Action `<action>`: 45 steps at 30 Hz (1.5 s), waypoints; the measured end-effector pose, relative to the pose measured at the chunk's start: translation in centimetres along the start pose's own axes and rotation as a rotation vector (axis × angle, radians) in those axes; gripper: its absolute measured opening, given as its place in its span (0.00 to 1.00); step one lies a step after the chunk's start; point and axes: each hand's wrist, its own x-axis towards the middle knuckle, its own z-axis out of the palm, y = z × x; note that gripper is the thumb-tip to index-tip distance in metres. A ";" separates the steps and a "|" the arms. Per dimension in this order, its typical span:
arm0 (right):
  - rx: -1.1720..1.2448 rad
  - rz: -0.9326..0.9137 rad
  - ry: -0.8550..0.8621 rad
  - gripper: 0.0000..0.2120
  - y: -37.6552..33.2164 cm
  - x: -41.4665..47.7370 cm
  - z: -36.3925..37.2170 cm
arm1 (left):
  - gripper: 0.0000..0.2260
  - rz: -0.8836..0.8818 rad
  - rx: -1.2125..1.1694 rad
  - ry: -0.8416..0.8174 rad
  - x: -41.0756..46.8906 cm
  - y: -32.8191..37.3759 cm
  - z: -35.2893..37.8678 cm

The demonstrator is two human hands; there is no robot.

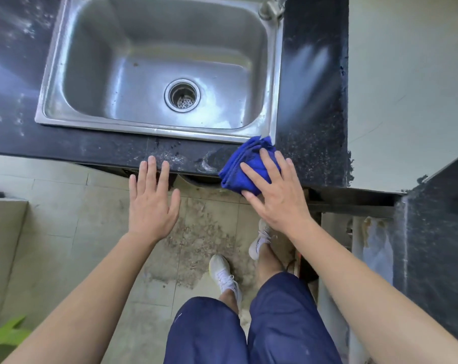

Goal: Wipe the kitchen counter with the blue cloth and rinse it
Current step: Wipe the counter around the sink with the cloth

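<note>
faucet (pixel 271 7) cropped at top, cloth (pixel 245 166) half covered

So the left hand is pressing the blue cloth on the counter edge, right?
No, it is the right hand that presses the blue cloth on the counter edge, as the head view shows. The left hand is open, apart from the cloth.

Noted pale floor tiles (pixel 65 219) below, with a patch of grey-brown grit (pixel 196 248) at centre. Recorded two white sneakers (pixel 224 274) at that patch, beneath navy shorts (pixel 283 324). Logged a green leaf (pixel 7 334) at lower left and a whitish plastic bag (pixel 377 253) at right, inside an open recess (pixel 335 232).
</note>
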 end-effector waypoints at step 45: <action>-0.029 -0.348 -0.022 0.28 -18.0 12.1 2.7 | 0.32 -0.201 -0.094 -0.018 1.6 -12.0 -1.9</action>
